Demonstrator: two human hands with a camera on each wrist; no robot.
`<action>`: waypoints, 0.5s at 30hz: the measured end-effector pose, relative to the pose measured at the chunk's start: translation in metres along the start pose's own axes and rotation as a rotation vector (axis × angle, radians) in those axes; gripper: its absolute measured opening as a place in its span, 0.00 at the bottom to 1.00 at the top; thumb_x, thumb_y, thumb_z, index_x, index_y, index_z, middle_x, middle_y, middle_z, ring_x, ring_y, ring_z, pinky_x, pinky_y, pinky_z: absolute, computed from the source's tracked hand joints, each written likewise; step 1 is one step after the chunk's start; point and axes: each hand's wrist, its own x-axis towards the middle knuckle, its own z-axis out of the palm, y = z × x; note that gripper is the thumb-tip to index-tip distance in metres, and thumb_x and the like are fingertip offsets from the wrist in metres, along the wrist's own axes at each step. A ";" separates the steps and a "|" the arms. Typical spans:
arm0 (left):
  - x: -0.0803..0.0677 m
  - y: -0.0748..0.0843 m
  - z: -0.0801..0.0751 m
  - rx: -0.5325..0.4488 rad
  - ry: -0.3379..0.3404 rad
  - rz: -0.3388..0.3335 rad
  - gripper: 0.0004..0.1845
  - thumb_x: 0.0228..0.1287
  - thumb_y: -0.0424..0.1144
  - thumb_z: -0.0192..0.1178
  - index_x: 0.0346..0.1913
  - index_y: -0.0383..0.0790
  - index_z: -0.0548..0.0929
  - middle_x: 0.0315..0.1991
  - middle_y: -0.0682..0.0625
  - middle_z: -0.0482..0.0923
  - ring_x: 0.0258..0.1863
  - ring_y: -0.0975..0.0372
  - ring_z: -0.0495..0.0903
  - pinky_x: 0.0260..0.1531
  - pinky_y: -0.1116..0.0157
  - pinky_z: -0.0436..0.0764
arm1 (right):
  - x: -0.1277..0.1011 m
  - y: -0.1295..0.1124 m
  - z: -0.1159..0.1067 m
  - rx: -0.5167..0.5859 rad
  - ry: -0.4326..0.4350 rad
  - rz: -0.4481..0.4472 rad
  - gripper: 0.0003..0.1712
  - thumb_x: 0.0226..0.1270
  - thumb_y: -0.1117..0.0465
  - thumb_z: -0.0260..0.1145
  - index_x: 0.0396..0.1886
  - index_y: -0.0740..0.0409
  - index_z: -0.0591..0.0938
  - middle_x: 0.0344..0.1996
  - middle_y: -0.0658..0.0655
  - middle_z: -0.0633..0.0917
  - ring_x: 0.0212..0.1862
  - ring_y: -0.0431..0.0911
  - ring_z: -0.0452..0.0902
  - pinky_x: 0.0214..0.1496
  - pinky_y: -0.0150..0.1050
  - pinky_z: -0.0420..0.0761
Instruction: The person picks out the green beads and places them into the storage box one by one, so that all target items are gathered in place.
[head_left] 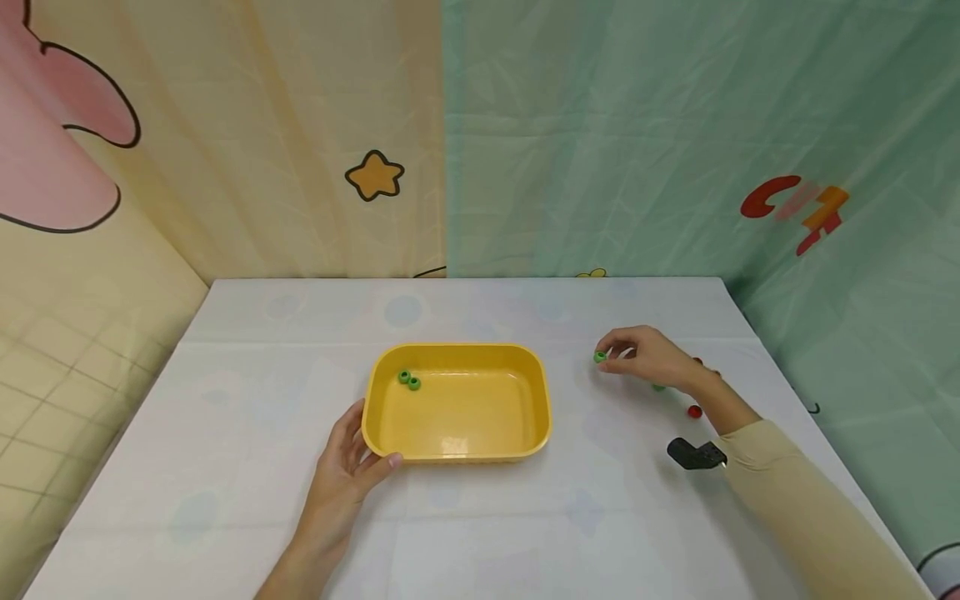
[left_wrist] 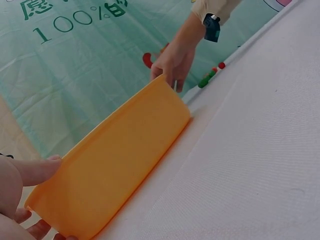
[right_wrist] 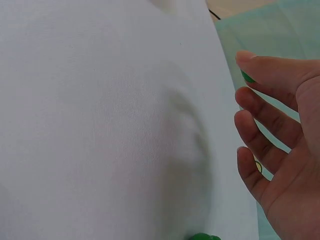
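A shallow yellow tray (head_left: 465, 421) with rounded corners stands on the table, two small green beads (head_left: 414, 384) lying at its upper left inside. At the tray's near left corner my left hand (head_left: 337, 467) grips it, thumb over the rim and fingers along the outer side. To the right of the tray, above the table, my right hand (head_left: 651, 358) pinches a green bead (head_left: 600, 357) between thumb and index finger. In the right wrist view the thumb mostly hides this bead (right_wrist: 247, 77); the other fingers are loosely bent.
Beneath and beside the right forearm lie a red bead (head_left: 695, 412), a green bead (head_left: 658, 387) and other beads partly hidden by the arm. A black device (head_left: 696, 454) sits at the right wrist. Printed curtains (head_left: 600, 150) hang behind the white-covered table (head_left: 480, 533).
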 end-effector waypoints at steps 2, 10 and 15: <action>0.000 0.000 0.000 -0.002 -0.001 0.002 0.51 0.63 0.29 0.73 0.82 0.48 0.53 0.79 0.53 0.55 0.75 0.59 0.58 0.68 0.71 0.69 | 0.003 -0.003 0.002 0.008 -0.002 -0.011 0.12 0.68 0.60 0.75 0.48 0.58 0.87 0.40 0.51 0.85 0.43 0.48 0.79 0.51 0.46 0.84; 0.000 -0.001 -0.001 -0.009 -0.007 0.016 0.51 0.63 0.28 0.72 0.82 0.47 0.53 0.79 0.52 0.55 0.75 0.58 0.59 0.68 0.72 0.69 | 0.015 -0.014 0.013 0.024 -0.030 -0.067 0.11 0.68 0.60 0.75 0.46 0.59 0.87 0.41 0.52 0.85 0.42 0.48 0.79 0.50 0.42 0.84; -0.001 -0.001 -0.001 -0.011 -0.009 0.021 0.50 0.63 0.28 0.72 0.82 0.47 0.53 0.78 0.52 0.56 0.75 0.58 0.59 0.68 0.72 0.69 | 0.025 -0.021 0.019 0.020 -0.038 -0.064 0.11 0.67 0.60 0.76 0.46 0.58 0.87 0.41 0.51 0.86 0.43 0.49 0.79 0.51 0.45 0.84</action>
